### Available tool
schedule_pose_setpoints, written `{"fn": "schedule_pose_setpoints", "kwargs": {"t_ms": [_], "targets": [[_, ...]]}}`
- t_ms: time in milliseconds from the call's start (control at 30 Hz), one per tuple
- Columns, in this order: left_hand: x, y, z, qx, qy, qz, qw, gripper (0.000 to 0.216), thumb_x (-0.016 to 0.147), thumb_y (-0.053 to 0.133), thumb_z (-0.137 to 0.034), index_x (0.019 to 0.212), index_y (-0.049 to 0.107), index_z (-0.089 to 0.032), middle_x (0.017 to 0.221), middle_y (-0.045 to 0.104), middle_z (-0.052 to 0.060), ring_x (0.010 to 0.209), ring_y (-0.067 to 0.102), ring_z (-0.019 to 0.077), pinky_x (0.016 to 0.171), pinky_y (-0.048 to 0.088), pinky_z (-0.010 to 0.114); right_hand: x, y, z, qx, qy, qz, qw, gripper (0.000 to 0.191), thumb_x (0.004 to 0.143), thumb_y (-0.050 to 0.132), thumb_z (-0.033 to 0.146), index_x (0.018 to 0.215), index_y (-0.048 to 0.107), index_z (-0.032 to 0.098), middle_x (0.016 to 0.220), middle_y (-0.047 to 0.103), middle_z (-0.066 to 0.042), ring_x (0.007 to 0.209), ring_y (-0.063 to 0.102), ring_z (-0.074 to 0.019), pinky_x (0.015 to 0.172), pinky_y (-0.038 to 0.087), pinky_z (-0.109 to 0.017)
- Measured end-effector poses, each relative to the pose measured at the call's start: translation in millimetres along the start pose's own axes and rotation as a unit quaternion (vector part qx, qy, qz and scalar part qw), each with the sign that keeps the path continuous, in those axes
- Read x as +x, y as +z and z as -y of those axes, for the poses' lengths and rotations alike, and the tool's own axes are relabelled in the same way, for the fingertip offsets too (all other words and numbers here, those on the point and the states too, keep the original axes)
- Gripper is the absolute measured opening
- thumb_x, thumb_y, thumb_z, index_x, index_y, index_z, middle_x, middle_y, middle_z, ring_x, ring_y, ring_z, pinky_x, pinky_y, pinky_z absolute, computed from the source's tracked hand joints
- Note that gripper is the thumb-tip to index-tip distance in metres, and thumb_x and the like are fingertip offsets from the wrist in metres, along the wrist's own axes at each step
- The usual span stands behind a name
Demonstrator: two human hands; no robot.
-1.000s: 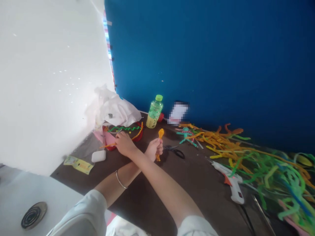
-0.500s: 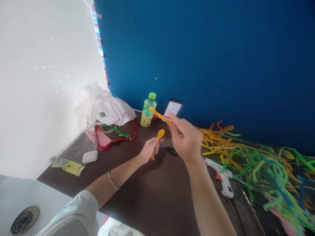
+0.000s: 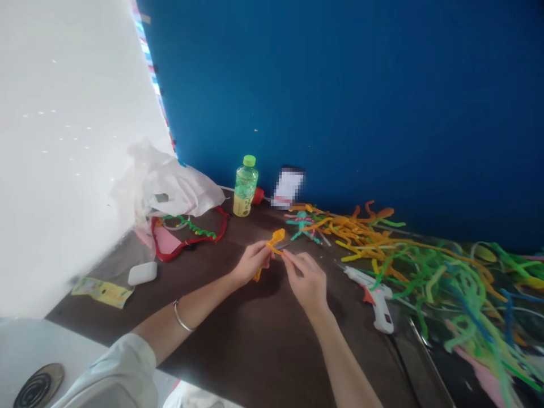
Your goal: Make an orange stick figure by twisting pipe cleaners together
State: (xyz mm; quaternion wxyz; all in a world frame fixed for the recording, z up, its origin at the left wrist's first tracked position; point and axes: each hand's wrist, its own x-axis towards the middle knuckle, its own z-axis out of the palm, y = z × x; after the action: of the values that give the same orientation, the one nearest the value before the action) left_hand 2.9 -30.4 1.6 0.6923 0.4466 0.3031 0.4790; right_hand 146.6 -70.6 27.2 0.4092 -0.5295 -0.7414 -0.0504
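My left hand point(image 3: 251, 262) is closed around an orange pipe-cleaner figure point(image 3: 278, 235), whose knobbly top sticks up above the fingers and whose lower end shows below them. My right hand point(image 3: 308, 279) pinches the end of a short orange pipe cleaner point(image 3: 276, 250), which lies against the figure just under its top. The two hands are close together over the dark table point(image 3: 255, 340). Beyond them lies a small teal pipe-cleaner figure point(image 3: 301, 224) with pink on it. My fingers hide the middle of the orange figure.
A white glue gun point(image 3: 374, 297) and heaps of orange point(image 3: 361, 226) and green pipe cleaners point(image 3: 463, 283) lie to the right. At the back stand a green-capped bottle point(image 3: 245, 187) and a phone point(image 3: 289, 187). On the left are a white case point(image 3: 142, 273) and a plastic bag point(image 3: 182, 187).
My right hand has come down and left, bringing the orange pipe cleaner from in front of the phone to the figure. The left hand still grips the figure. The view has shifted slightly.
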Motion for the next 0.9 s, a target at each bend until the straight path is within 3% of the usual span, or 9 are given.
{"fn": "schedule_pose_setpoints", "kwargs": {"t_ms": [200, 467, 667, 800, 833, 900], "targets": [[-3.9, 5.4, -4.4, 0.002, -0.030, 0.008, 0.999, 0.036, 0.071, 0.056, -0.047, 0.066, 0.047, -0.012, 0.056, 0.038, -0.005, 0.045, 0.028, 0.0017, 0.044, 0.023, 0.018, -4.9, 4.2, -3.8, -0.023, 0.019, -0.017, 0.999, 0.017, 0.082, 0.050, 0.022, 0.090, 0.065, 0.017, 0.070, 0.063, -0.004, 0.064, 0.058, -0.0117, 0.063, 0.043, -0.021], [-2.4, 4.4, -2.4, 0.028, -0.020, -0.028, 0.999, 0.041, 0.072, 0.051, -0.053, 0.069, 0.050, -0.013, 0.055, 0.040, -0.004, 0.043, 0.030, 0.0024, 0.041, 0.022, 0.017, -10.2, 2.1, -8.0, -0.023, -0.001, 0.071, 0.997, 0.022, 0.085, 0.043, 0.020, 0.095, 0.063, 0.018, 0.084, 0.067, -0.006, 0.078, 0.060, -0.0172, 0.074, 0.045, -0.028], [-2.0, 3.7, -3.5, 0.014, -0.026, -0.043, 0.999, 0.041, 0.073, 0.050, -0.053, 0.076, 0.053, -0.012, 0.051, 0.040, -0.005, 0.039, 0.028, 0.0020, 0.038, 0.019, 0.017, -6.9, -6.3, -8.5, 0.089, 0.066, 0.092, 0.990, 0.024, 0.084, 0.044, 0.028, 0.097, 0.061, 0.018, 0.091, 0.066, -0.008, 0.083, 0.061, -0.0187, 0.075, 0.047, -0.031], [2.5, 2.3, -5.7, -0.031, -0.023, -0.091, 0.995, 0.041, 0.072, 0.052, -0.053, 0.079, 0.053, -0.013, 0.050, 0.037, -0.006, 0.037, 0.022, 0.0010, 0.037, 0.015, 0.016, -3.1, -17.8, -17.1, 0.173, 0.165, 0.195, 0.951, 0.028, 0.080, 0.049, 0.039, 0.067, 0.062, 0.017, 0.064, 0.064, -0.005, 0.060, 0.059, -0.0165, 0.056, 0.045, -0.027], [3.6, 2.1, -5.8, -0.041, -0.022, -0.101, 0.994, 0.041, 0.071, 0.053, -0.054, 0.079, 0.053, -0.013, 0.050, 0.037, -0.006, 0.037, 0.021, 0.0009, 0.037, 0.015, 0.016, -2.2, -19.8, -19.6, 0.217, 0.212, 0.194, 0.933, 0.032, 0.079, 0.049, 0.043, 0.064, 0.060, 0.017, 0.058, 0.061, -0.003, 0.052, 0.056, -0.0144, 0.048, 0.042, -0.025], [4.5, 2.1, -5.2, -0.056, -0.014, -0.109, 0.992, 0.041, 0.071, 0.052, -0.054, 0.079, 0.051, -0.014, 0.052, 0.039, -0.006, 0.037, 0.021, 0.0006, 0.037, 0.016, 0.016, 0.1, -21.8, -23.2, 0.335, 0.320, 0.112, 0.879, 0.035, 0.078, 0.047, 0.050, 0.070, 0.056, 0.017, 0.051, 0.056, 0.001, 0.039, 0.046, -0.0096, 0.036, 0.033, -0.021]]}}
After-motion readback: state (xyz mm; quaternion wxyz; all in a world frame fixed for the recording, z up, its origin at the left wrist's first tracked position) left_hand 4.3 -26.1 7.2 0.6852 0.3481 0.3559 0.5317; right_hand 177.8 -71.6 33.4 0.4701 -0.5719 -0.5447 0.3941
